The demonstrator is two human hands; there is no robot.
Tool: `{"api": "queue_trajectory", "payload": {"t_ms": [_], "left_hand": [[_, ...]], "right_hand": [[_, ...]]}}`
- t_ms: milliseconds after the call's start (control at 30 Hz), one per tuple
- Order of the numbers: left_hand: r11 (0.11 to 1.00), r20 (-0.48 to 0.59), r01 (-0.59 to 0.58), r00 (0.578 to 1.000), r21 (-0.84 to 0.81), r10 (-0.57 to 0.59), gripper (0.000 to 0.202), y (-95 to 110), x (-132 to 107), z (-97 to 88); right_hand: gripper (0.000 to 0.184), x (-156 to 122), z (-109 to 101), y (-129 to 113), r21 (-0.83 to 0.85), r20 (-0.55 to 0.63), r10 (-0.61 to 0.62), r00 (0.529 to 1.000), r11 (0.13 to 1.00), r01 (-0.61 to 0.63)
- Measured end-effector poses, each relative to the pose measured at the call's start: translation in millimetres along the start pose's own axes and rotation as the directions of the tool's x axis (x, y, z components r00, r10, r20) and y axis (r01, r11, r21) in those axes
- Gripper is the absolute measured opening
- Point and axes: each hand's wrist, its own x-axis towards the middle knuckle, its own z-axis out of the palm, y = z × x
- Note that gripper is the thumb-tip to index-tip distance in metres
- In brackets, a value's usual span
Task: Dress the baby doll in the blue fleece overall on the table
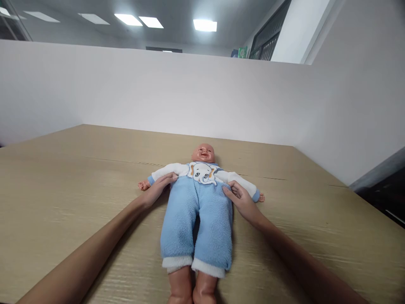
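Observation:
A baby doll (204, 153) lies on its back on the wooden table, head away from me and arms spread to the sides. It wears a white top (172, 169) with blue cuffs and an elephant face on the chest, and fuzzy light-blue pants (182, 211) with white hems. My left hand (160, 185) is closed at the left side of the pants' waist, its thumb hidden. At the opposite side, my right hand (242, 197) pinches the waist edge between thumb and fingers. The doll's bare lower legs (180, 287) point toward me.
The wooden table (95, 177) has thin seams running across it. A white partition wall (158, 93) rises behind its far edge, and another wall (357, 105) stands on the right. Beyond the partition, a green package (242, 52) shows near a barred window.

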Motion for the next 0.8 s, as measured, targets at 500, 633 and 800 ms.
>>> {"api": "queue_trajectory", "payload": {"t_ms": [500,633,800], "left_hand": [[0.984,0.071,-0.101,0.993,0.144,0.091,0.038,16,-4,8.0],[0.879,0.058,-0.183,0.983,0.439,0.176,0.045,15,-5,8.4],[0.735,0.053,-0.211,0.971,0.644,0.232,0.049,14,-7,9.6]], "right_hand": [[0.040,-2,-8,-1,0.194,-0.018,0.119,0.993,0.974,-0.114],[0.040,-2,-17,-4,-0.060,0.054,0.027,0.998,0.998,-0.024],[0.026,-16,-27,-17,-0.560,0.179,-0.133,0.975,0.801,0.212]]}}
